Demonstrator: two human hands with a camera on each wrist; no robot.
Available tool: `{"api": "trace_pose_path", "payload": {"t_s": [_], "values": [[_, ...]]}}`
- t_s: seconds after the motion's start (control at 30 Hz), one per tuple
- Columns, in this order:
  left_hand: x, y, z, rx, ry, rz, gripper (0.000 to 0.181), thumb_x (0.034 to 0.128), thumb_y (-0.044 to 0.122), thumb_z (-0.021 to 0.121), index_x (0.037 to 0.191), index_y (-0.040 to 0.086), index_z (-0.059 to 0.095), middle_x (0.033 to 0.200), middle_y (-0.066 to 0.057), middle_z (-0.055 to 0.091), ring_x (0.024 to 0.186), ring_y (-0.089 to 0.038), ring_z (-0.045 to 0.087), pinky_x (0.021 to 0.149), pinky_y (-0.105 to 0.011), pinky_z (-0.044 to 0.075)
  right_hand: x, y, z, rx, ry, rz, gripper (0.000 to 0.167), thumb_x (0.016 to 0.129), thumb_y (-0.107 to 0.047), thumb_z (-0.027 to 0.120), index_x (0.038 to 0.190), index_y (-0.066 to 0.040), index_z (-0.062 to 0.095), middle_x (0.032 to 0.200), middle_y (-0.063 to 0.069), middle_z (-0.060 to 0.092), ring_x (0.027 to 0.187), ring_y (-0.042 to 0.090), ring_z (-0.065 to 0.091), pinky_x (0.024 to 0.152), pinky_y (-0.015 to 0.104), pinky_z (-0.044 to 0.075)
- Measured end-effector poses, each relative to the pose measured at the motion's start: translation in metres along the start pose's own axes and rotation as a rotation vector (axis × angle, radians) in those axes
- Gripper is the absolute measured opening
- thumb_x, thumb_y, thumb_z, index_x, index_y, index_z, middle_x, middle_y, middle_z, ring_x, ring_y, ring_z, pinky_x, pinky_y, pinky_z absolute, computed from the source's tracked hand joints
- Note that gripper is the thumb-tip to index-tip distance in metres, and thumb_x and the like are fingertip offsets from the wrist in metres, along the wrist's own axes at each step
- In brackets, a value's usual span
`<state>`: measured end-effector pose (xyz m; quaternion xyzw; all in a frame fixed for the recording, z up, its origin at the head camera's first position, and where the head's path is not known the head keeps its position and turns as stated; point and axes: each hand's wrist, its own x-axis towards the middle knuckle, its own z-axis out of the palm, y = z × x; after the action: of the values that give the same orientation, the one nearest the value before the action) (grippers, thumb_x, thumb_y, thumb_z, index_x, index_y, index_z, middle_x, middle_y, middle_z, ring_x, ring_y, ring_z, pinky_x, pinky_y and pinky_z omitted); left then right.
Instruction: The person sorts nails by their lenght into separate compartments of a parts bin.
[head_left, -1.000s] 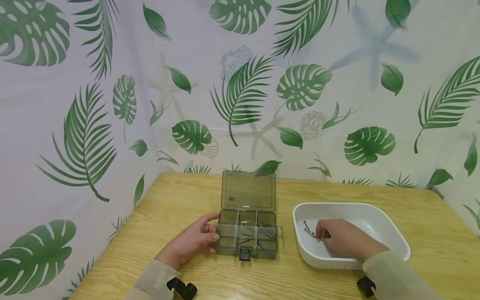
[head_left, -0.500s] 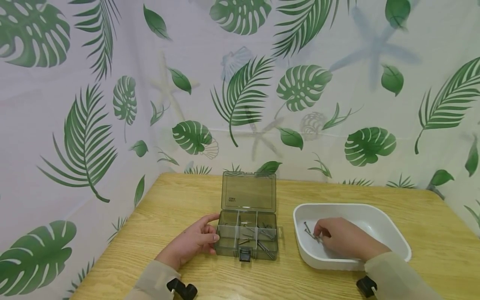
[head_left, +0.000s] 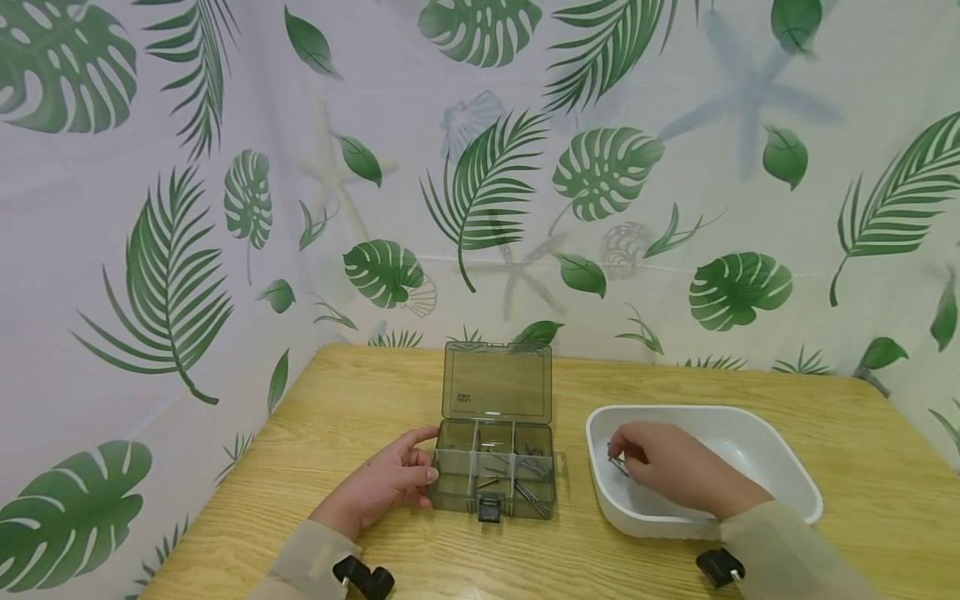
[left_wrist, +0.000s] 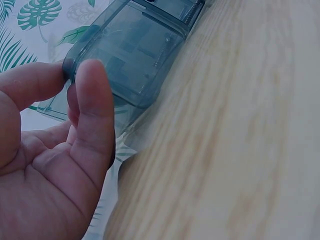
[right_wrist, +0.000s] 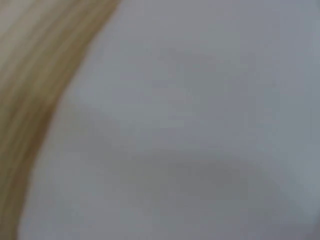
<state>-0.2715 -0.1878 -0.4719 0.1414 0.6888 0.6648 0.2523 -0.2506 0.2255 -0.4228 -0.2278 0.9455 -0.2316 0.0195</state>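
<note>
A smoky see-through compartment box (head_left: 495, 500) stands on the table with its lid (head_left: 497, 379) raised. Several screws (head_left: 531, 498) lie in its middle and right compartments. My left hand (head_left: 386, 483) rests against the left side of the box, fingertips and thumb touching the wall; the left wrist view shows the thumb (left_wrist: 94, 100) in front of the box's corner. To the right is a white tray (head_left: 750, 450). Inside it, my right hand (head_left: 667, 467) is lowered with curled fingers, its fingertips pinching at small screws (head_left: 617, 464) near the left wall. The hand partly hides them.
The wooden table (head_left: 360, 383) runs back to a white cloth (head_left: 510, 183) printed with green leaves. Black wrist mounts (head_left: 722, 568) sit on both sleeves. The right wrist view is blurred, with a pale surface filling most of it.
My right hand has shifted a little to the left inside the tray, onto the screws near its left wall. The left hand and the box have stayed in place.
</note>
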Motion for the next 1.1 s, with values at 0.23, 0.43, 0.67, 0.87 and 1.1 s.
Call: {"api": "trace_pose_path", "payload": {"t_s": [0.23,0.43,0.67,0.87,1.1], "values": [[0.000,0.000,0.001,-0.009,0.006,-0.001,0.072,0.1015,0.009,0.061,0.161,0.011,0.022,0.098,-0.008,0.048,0.077,-0.018,0.053,0.070,-0.035,0.058,0.008,-0.021,-0.001,0.015,0.030,-0.062,0.018,0.094,-0.002,0.063,0.101,-0.018,0.070,0.089,-0.013,0.062,0.078,0.005,0.054,0.070,0.031,0.051],[0.001,-0.002,0.000,-0.013,0.008,-0.001,0.072,0.1012,0.010,0.062,0.161,0.012,0.022,0.098,-0.008,0.049,0.077,-0.019,0.053,0.070,-0.035,0.058,0.018,-0.040,0.002,0.020,0.017,-0.085,0.018,0.096,-0.003,0.061,0.105,-0.015,0.071,0.091,-0.009,0.064,0.077,0.004,0.055,0.069,0.031,0.051],[0.002,-0.003,0.000,-0.015,0.012,-0.004,0.072,0.1013,0.010,0.062,0.161,0.013,0.023,0.098,-0.008,0.049,0.078,-0.019,0.053,0.071,-0.036,0.058,0.030,-0.064,0.009,0.066,0.001,-0.097,0.021,0.097,-0.003,0.059,0.106,-0.015,0.073,0.095,-0.005,0.068,0.080,0.005,0.059,0.071,0.033,0.053],[0.002,-0.003,0.000,-0.005,0.022,0.006,0.071,0.1009,0.008,0.062,0.161,0.012,0.023,0.098,-0.009,0.048,0.078,-0.020,0.052,0.070,-0.036,0.058,0.044,-0.088,0.019,0.062,-0.016,-0.143,0.020,0.098,-0.004,0.060,0.108,-0.013,0.074,0.098,-0.006,0.068,0.082,0.005,0.059,0.073,0.033,0.054],[0.000,-0.001,0.002,0.004,0.016,0.013,0.071,0.1011,0.007,0.061,0.161,0.009,0.022,0.097,-0.009,0.047,0.078,-0.019,0.053,0.070,-0.035,0.058,0.057,-0.111,0.034,0.059,-0.034,-0.199,0.021,0.097,-0.005,0.058,0.109,-0.013,0.074,0.096,-0.005,0.067,0.077,0.005,0.057,0.071,0.030,0.052]]}}
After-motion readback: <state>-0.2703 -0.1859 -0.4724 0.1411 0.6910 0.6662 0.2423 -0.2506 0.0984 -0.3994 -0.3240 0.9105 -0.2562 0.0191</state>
